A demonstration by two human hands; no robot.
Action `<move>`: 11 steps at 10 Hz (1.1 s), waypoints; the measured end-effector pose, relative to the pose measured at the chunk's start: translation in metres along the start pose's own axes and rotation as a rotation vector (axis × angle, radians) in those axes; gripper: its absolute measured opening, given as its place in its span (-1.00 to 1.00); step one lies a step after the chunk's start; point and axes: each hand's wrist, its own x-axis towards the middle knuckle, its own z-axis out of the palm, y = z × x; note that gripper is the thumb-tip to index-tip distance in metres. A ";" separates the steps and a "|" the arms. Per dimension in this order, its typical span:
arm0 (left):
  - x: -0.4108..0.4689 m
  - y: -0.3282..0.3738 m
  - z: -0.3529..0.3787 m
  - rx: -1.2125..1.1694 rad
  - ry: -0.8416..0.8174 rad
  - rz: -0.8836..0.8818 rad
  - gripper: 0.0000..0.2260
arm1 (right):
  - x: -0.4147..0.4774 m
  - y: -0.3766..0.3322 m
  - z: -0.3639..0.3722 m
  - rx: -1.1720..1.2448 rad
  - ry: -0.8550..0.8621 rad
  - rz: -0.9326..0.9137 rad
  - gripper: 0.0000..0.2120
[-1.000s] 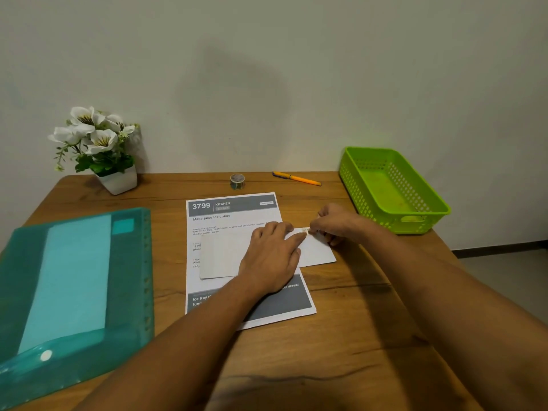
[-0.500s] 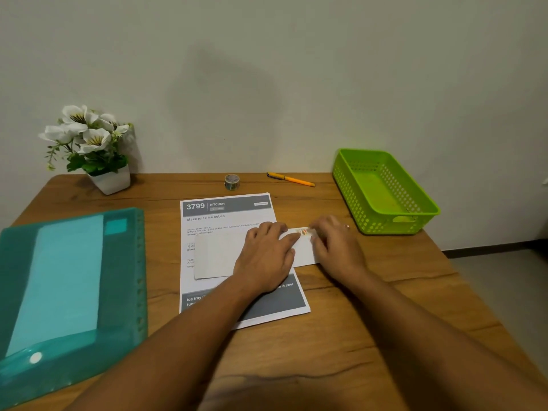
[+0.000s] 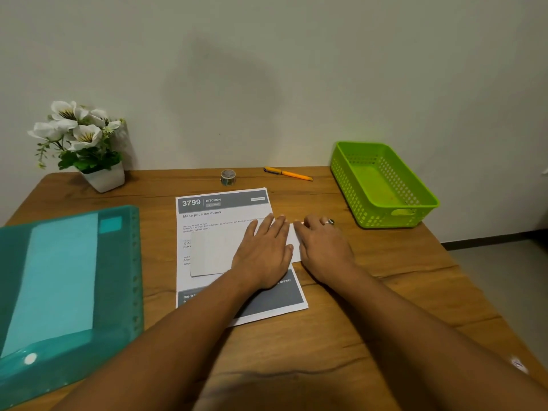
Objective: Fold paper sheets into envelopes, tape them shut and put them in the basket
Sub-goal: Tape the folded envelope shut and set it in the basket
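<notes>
A white folded envelope (image 3: 213,253) lies across a printed sheet (image 3: 225,203) in the middle of the wooden table (image 3: 385,277). My left hand (image 3: 264,253) lies flat on the envelope, fingers together, pressing it down. My right hand (image 3: 323,247) rests palm down over the envelope's right end, where a strip of tape was laid; the tape is hidden under the fingers. A small roll of tape (image 3: 228,177) stands at the back of the table. The green plastic basket (image 3: 350,173) stands at the back right and has nothing in it.
A teal plastic folder (image 3: 118,277) holding pale sheets lies at the left. A white pot of white flowers (image 3: 103,178) stands at the back left. An orange pen (image 3: 289,174) lies by the wall between the tape roll and the basket. Floor shows beyond the table's right edge.
My right hand went from pinching a tape strip at the envelope's top edge to lying flat over its right end. My left hand stayed pressed on the envelope.
</notes>
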 end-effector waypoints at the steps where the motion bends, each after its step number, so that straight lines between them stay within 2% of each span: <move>1: 0.001 0.000 0.002 0.012 -0.011 -0.003 -0.44 | -0.014 0.005 0.001 0.002 0.030 -0.061 -0.58; 4: 0.002 0.000 0.001 0.025 -0.023 0.004 -0.44 | 0.000 -0.004 -0.003 0.045 -0.006 0.042 -0.56; 6: 0.001 0.000 0.001 0.028 -0.025 0.003 -0.44 | -0.022 0.001 0.003 0.031 0.022 0.015 -0.55; 9: 0.002 0.001 0.001 0.024 -0.025 0.000 -0.44 | -0.022 0.000 -0.002 -0.029 -0.029 0.169 -0.39; 11: 0.002 0.001 0.000 0.021 -0.029 -0.004 -0.44 | -0.024 0.000 -0.004 -0.029 -0.041 0.167 -0.44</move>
